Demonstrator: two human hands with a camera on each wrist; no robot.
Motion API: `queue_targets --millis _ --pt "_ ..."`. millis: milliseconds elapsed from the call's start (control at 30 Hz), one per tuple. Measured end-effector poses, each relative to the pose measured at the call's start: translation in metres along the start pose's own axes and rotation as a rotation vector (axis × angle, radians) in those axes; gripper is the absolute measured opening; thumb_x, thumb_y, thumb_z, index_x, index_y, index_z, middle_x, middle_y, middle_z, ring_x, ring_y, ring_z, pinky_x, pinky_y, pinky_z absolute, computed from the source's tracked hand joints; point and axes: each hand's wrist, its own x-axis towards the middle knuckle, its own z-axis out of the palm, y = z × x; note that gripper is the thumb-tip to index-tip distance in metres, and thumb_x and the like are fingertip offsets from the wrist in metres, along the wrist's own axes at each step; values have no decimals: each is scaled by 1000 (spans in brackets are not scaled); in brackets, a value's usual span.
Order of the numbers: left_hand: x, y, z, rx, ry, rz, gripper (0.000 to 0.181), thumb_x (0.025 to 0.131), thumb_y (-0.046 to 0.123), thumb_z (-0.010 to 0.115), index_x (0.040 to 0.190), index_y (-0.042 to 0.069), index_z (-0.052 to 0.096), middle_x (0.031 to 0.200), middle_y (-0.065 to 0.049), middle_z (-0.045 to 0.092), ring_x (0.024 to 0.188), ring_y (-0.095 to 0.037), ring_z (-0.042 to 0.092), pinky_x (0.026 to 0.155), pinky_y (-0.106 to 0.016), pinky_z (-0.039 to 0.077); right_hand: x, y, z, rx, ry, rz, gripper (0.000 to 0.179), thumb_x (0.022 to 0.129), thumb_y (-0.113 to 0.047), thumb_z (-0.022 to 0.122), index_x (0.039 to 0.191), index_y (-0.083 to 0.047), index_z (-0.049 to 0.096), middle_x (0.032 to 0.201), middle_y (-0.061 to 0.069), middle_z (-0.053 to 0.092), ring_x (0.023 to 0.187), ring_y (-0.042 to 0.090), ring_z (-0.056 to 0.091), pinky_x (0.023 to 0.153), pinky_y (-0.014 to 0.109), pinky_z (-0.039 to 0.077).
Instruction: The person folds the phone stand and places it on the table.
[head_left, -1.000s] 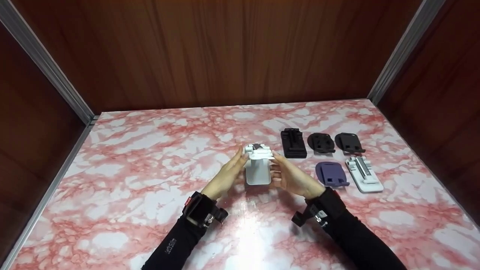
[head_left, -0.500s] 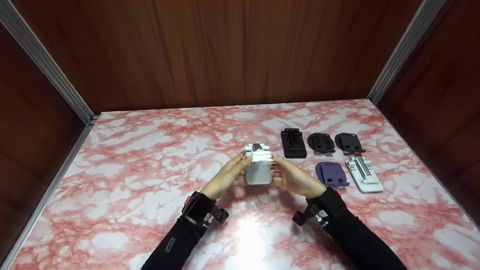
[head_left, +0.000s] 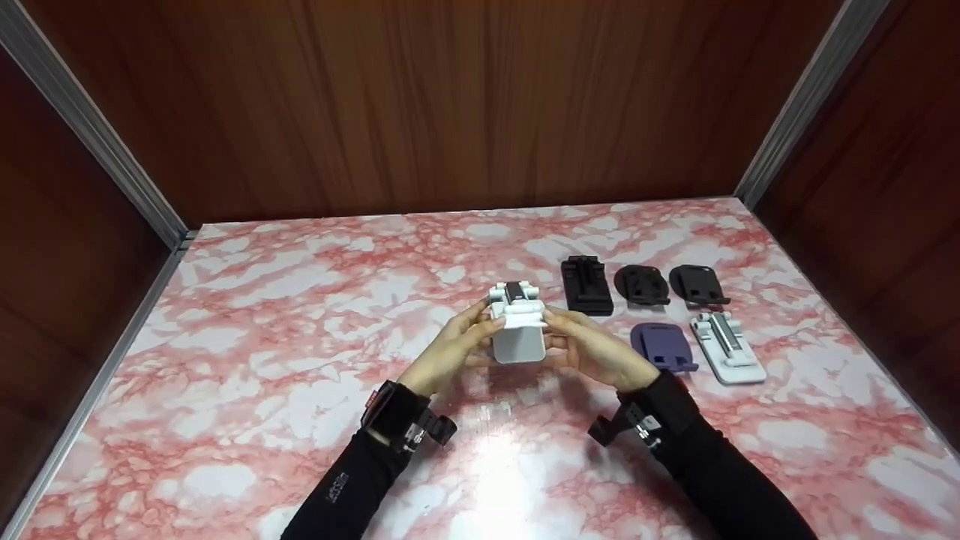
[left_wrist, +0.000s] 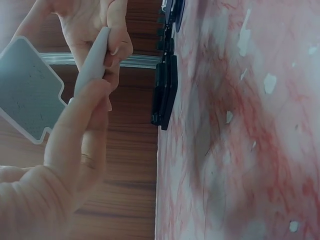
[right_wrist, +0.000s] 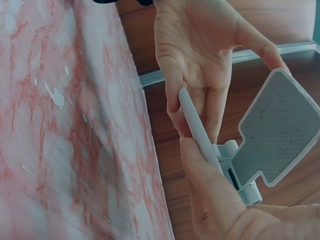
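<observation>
Both hands hold a white folding phone stand (head_left: 519,346) above the middle of the table. My left hand (head_left: 450,343) grips its left side, and my right hand (head_left: 600,352) grips the right side, thumbs at the raised cradle part. In the right wrist view the grey-padded cradle plate (right_wrist: 280,130) is swung out from the thin base (right_wrist: 196,125) at a hinge (right_wrist: 239,185). From the left wrist, the same padded plate (left_wrist: 30,90) shows beside the base edge (left_wrist: 93,62), which fingers of both hands pinch.
Right of the hands lie a black folded phone stand (head_left: 587,286), two dark round-based stands (head_left: 642,286) (head_left: 696,286), a purple stand (head_left: 663,348) and another white stand (head_left: 729,349). Brown wood-grain panels (head_left: 480,112) enclose the red-and-white marbled table (head_left: 300,300).
The held stand has risen slightly and its cradle part has tipped toward me. My left thumb has slid onto the front of the cradle. The other stands lie as before.
</observation>
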Motion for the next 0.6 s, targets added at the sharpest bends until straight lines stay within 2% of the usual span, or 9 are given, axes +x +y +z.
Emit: queue_targets --millis 167,333,600 --pt "0 1 -1 -54 -10 17 74 90 25 53 149 6 11 136 -19 38 102 -24 60 89 -43 53 0 -2 2 -13 43 14 66 94 -29 52 141 4 19 107 5 59 92 14 60 87 33 53" --pt "0 2 -1 -81 8 16 77 88 19 56 148 5 12 134 -18 37 97 -20 62 85 -38 55 -2 -4 2 -22 68 11 81 93 -26 56 146 3 3 109 3 57 93 12 60 86 30 53" --pt "-2 4 -1 -111 19 16 81 84 11 62 148 7 13 133 -19 35 95 -20 62 85 -36 55 -4 -5 2 -3 46 -16 79 92 -13 56 147 1 3 121 6 53 100 16 62 88 31 54"
